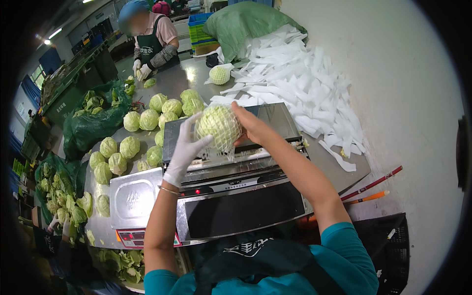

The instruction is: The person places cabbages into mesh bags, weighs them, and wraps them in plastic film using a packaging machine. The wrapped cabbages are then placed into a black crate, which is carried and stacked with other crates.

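Observation:
A pale green cabbage (218, 125) in a white foam net sleeve is held up between my two hands, above a film-wrapping machine (239, 184). My left hand (187, 149), in a white glove, grips its left side with thumb and fingers spread around it. My bare right hand (250, 123) holds the right side, some fingers hidden behind the cabbage. The loose lower edge of the net hangs below it. Left of the machine stands a digital scale with a bare metal pan (134, 199). Several bare cabbages (149, 120) sit on the steel table beyond.
White foam net sleeves (295, 81) lie heaped along the wall, spilling from a green sack (250, 25). One netted cabbage (219, 75) sits near them. Green mesh bags (96, 125) of cabbages and leaves line the left. A co-worker (156, 40) handles leaves at the far end; another's gloved hands (61, 223) show lower left.

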### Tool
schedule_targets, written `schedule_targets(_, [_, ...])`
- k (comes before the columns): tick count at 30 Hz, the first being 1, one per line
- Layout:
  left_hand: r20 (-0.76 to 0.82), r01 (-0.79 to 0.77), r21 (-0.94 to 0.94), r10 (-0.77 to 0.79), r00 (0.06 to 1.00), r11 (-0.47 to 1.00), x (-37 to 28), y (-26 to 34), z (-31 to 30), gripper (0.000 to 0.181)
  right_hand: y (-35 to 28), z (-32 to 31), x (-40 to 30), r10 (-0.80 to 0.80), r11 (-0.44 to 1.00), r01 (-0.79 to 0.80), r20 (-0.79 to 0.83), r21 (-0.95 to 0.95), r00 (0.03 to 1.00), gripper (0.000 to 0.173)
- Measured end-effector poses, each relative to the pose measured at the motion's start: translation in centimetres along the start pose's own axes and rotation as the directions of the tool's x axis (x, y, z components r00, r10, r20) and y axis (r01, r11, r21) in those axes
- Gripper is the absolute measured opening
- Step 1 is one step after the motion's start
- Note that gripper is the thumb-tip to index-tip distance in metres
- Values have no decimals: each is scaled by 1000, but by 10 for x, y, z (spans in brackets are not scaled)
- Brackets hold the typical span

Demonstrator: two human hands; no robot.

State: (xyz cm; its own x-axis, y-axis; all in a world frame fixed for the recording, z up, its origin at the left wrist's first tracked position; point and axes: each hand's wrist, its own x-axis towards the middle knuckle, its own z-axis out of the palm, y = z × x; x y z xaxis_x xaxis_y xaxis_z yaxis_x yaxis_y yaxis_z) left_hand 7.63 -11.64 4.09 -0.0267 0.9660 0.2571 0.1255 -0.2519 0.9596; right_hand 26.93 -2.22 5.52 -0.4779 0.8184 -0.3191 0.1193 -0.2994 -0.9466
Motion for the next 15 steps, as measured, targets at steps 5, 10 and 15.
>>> schedule_targets(5, [-209,-46,539,186,960,841,-8,-38,17,75,23,11,30,-274,897,233,-59,-375,960,74])
schedule_targets(10, [-83,-133,572,218,972,810,-17,-27,20,78,47,-4,25,-319,910,249,-175,-332,932,74])
schedule_targets(15, [-88,-151,392,200,976,908,-40,-3,-18,67,29,-52,-15,-538,692,299,-192,-657,821,58])
